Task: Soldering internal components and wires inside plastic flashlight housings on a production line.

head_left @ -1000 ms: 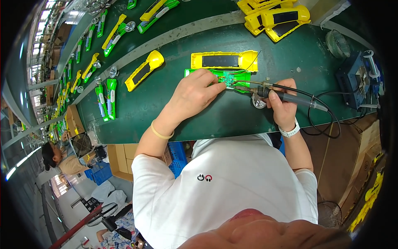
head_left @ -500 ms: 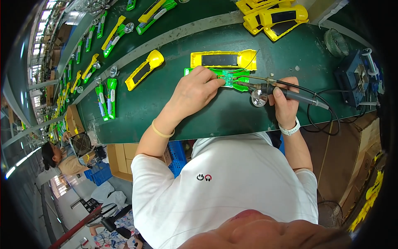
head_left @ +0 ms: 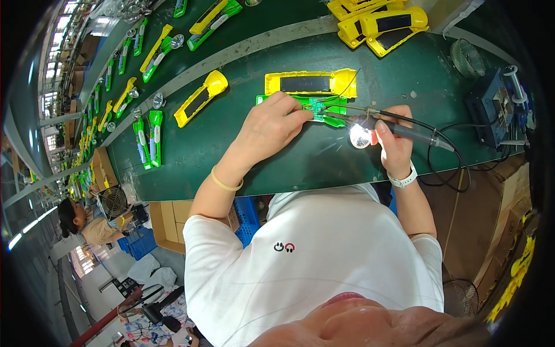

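Observation:
My left hand (head_left: pixel 274 124) is closed on a green flashlight housing (head_left: pixel 261 100), its fingertips at a small green circuit board (head_left: pixel 318 108) with thin wires. A soldering iron (head_left: pixel 404 130) with a thin feed tube clamped along it is gripped in my right hand (head_left: pixel 396 144). Its tip reaches down to the board. Just left of my right fingers, a round reflector lamp (head_left: pixel 360 136) shines brightly. Right behind the green housing lies a yellow housing half (head_left: pixel 312 82) with a dark panel; a thin wire rises over its right end.
Another yellow half (head_left: pixel 202 98) lies to the left, near two green housings (head_left: pixel 148 137). Yellow shells (head_left: pixel 387 26) are piled at the back right. At right stand a dark blue soldering station (head_left: pixel 490 110) and a wire coil (head_left: pixel 468 58). A co-worker (head_left: pixel 92 222) sits far left.
The reflector lamp was dark and is now lit. My right hand and the soldering iron have shifted very slightly left; my left hand stays in place.

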